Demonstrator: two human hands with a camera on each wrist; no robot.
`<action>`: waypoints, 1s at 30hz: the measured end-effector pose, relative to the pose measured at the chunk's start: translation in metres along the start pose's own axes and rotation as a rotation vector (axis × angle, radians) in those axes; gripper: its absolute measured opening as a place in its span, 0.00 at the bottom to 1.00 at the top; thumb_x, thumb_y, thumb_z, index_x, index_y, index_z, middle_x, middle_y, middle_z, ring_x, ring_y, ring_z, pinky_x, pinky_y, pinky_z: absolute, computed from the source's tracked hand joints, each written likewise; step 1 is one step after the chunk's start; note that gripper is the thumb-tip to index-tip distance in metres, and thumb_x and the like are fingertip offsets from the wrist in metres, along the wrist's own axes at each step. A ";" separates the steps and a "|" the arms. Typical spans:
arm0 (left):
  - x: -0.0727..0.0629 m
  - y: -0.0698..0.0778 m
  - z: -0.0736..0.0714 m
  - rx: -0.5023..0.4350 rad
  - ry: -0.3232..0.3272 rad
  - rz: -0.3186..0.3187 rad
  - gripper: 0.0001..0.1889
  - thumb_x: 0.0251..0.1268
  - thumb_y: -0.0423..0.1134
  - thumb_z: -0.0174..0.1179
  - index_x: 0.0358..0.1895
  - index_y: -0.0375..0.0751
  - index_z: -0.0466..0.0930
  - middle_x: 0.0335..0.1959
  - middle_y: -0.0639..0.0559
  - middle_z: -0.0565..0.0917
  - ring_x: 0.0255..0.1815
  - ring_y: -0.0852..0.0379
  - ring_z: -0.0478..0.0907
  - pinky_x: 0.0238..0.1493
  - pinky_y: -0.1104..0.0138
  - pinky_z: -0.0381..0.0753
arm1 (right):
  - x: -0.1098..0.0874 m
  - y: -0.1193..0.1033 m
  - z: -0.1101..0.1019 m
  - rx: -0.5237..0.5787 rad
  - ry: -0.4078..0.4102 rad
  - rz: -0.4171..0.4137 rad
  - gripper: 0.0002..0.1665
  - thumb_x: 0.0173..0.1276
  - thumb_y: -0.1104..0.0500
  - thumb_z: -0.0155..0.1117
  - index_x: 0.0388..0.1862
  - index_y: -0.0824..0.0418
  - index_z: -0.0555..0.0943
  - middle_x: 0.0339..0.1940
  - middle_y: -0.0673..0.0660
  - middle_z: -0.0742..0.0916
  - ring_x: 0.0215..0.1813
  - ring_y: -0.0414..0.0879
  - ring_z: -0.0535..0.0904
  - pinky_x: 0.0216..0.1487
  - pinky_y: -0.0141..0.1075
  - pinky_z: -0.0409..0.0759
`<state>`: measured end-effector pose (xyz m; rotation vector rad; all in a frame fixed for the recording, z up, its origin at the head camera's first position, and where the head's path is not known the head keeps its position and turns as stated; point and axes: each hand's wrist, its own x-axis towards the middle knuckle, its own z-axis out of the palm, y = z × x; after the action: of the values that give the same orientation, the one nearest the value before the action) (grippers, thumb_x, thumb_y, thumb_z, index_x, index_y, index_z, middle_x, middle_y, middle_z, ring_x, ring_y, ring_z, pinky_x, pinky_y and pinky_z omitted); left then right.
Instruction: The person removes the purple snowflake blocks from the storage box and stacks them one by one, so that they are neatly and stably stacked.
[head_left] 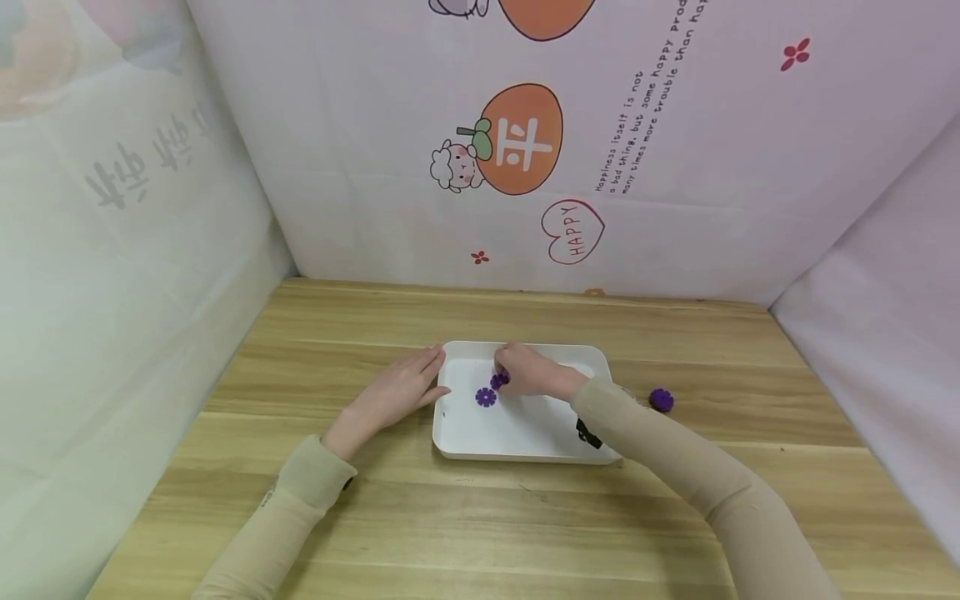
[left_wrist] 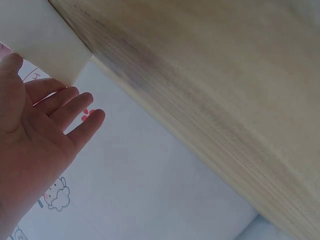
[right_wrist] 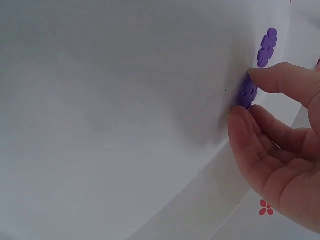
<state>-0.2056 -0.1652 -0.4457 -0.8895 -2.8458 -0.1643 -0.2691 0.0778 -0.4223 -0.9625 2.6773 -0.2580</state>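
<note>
My right hand (head_left: 525,369) reaches into a white tray (head_left: 532,457) and pinches a purple snowflake disc (right_wrist: 250,91) between thumb and fingertips, low over the tray floor. Another purple disc (head_left: 486,397) lies flat beside it; in the right wrist view this flat disc (right_wrist: 267,48) shows just beyond the thumb. My left hand (head_left: 401,385) rests against the tray's left rim, its fingers nearly straight and the thumb apart. In the left wrist view, the left hand's fingertips (left_wrist: 82,102) meet the tray's outer wall (left_wrist: 50,42).
One more purple piece (head_left: 662,400), perhaps several discs together, lies on the wooden table (head_left: 420,525) to the right of the tray. Printed white cloth (head_left: 375,183) walls off the back and both sides.
</note>
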 end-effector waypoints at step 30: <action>-0.001 0.003 -0.004 0.013 0.019 0.021 0.34 0.75 0.53 0.53 0.70 0.26 0.67 0.72 0.34 0.70 0.71 0.41 0.72 0.70 0.50 0.75 | -0.037 0.025 -0.013 0.055 0.055 0.021 0.13 0.59 0.60 0.74 0.40 0.65 0.83 0.36 0.56 0.87 0.37 0.44 0.78 0.43 0.35 0.84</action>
<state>-0.2027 -0.1642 -0.4419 -0.9094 -2.8160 -0.1502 -0.2609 0.1220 -0.4092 -0.9235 2.7126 -0.3570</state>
